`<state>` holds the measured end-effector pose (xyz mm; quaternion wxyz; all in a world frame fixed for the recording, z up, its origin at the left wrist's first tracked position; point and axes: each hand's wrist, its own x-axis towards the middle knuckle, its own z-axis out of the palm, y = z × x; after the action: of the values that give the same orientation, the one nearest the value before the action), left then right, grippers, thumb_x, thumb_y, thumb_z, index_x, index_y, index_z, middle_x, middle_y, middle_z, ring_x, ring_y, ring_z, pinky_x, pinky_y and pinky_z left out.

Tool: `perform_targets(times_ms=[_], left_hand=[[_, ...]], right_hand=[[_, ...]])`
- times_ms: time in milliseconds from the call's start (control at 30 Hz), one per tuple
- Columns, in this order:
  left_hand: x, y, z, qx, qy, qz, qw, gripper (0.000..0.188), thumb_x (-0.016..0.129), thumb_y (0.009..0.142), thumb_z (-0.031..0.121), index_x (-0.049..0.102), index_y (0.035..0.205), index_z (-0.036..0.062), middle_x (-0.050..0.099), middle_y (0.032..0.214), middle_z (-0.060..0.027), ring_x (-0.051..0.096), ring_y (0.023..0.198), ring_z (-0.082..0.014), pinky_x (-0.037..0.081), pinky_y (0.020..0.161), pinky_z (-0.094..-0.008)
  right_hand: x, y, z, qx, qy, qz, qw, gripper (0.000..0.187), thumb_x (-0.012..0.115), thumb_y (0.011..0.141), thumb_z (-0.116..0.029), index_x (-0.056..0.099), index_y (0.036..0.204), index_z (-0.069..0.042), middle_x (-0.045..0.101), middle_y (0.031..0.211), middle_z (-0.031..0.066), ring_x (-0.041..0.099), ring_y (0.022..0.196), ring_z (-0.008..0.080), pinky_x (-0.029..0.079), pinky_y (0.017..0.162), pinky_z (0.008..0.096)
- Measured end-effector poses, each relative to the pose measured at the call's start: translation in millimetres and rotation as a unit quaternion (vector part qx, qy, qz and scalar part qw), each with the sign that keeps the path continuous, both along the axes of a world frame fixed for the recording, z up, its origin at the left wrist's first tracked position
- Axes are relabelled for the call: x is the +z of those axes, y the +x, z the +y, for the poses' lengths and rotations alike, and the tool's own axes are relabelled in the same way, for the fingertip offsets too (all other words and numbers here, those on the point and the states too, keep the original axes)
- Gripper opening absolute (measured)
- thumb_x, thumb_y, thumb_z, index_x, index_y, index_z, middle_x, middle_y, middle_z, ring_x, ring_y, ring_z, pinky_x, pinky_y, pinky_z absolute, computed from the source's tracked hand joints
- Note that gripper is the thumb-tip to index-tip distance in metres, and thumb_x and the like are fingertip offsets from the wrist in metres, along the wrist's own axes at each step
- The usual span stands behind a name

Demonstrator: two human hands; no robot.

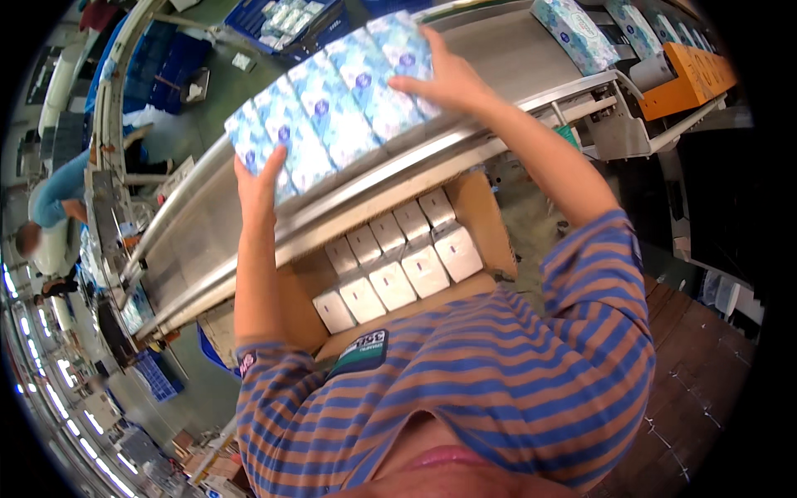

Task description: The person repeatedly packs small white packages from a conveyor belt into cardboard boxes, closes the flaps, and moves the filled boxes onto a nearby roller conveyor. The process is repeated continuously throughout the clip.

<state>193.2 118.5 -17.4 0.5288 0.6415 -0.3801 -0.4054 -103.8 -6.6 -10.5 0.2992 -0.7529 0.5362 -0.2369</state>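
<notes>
- left hand (259, 189): at the left end of the row, thumb stretched out over the pack face, well apart from the fingers. fingers go round the end, tips hidden.
- right hand (455, 81): same job at the right end. thumb lies on the printed face pointing left, fingers spread along the end. wide grip, palm toward the packs.
- both hands clamp the row of packs (328, 108) between them, one hand per end.
- row of packs: five soft-looking packs side by side, touching, long sides together. white wrap with blue and teal blotchy floral print, glossy, one small dark blue oval mark on each. row tilted in view, right end higher up the picture.
- position: over the conveyor (490, 37), grey belt with bare metal side rails. can't tell if the underside touches the belt.
- between conveyor and striped shirt (465, 365): open cardboard carton (483, 217), two rows of white pack ends showing, five per row, small dark mark on the nearer ones.
- upper right: more printed packs (574, 37) lying on the line, orange panel (689, 80) beside them.
- beyond the row: blue crate (334, 30) with packs inside.
</notes>
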Motion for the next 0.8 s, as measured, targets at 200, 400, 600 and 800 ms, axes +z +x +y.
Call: perform_targets(times_ms=[200,400,600,800], left_hand=[[37.4,18.7,32.5,0.038,-0.042,0.026,0.998,0.071,0.075,0.072,0.021,0.037,0.128,-0.0016,0.053,0.116,-0.0124,0.052,0.104,-0.0197,0.039,0.091,-0.0312],[67.3,-3.8,201.1,0.110,-0.118,-0.169,0.972,0.083,0.069,0.075,0.022,0.020,0.139,0.0011,0.039,0.131,-0.0163,0.045,0.117,-0.0268,0.036,0.098,-0.0379],[2.6,-48.0,285.9,-0.097,0.074,-0.414,0.902,0.099,0.075,0.066,0.042,0.022,0.141,0.0039,0.012,0.143,-0.0316,0.021,0.132,-0.0425,0.025,0.105,-0.0448],[3.1,-5.3,173.7,-0.335,0.348,-0.275,0.831,0.077,0.052,0.078,0.062,0.040,0.135,0.0127,0.035,0.139,-0.0201,0.052,0.112,-0.0354,0.041,0.095,-0.0374]], right_hand=[[37.6,21.3,-4.3,0.088,-0.054,-0.161,0.982,0.114,0.082,0.054,-0.047,0.022,0.138,0.001,0.049,0.124,0.0217,0.052,0.111,0.0307,0.043,0.092,0.0368],[106.0,-18.6,145.7,0.142,-0.116,-0.154,0.971,0.103,0.082,0.060,-0.023,0.019,0.139,0.000,0.050,0.121,0.0168,0.054,0.108,0.0268,0.045,0.090,0.0362],[11.1,-38.6,251.1,0.165,0.006,0.046,0.985,0.103,0.077,0.062,-0.048,0.026,0.139,-0.003,0.019,0.142,0.0287,0.034,0.125,0.0444,0.038,0.097,0.0462],[-14.9,2.9,140.1,0.378,0.324,0.253,0.829,0.084,0.043,0.074,-0.075,0.044,0.132,-0.015,0.041,0.133,0.0210,0.055,0.108,0.0368,0.042,0.094,0.0425]])
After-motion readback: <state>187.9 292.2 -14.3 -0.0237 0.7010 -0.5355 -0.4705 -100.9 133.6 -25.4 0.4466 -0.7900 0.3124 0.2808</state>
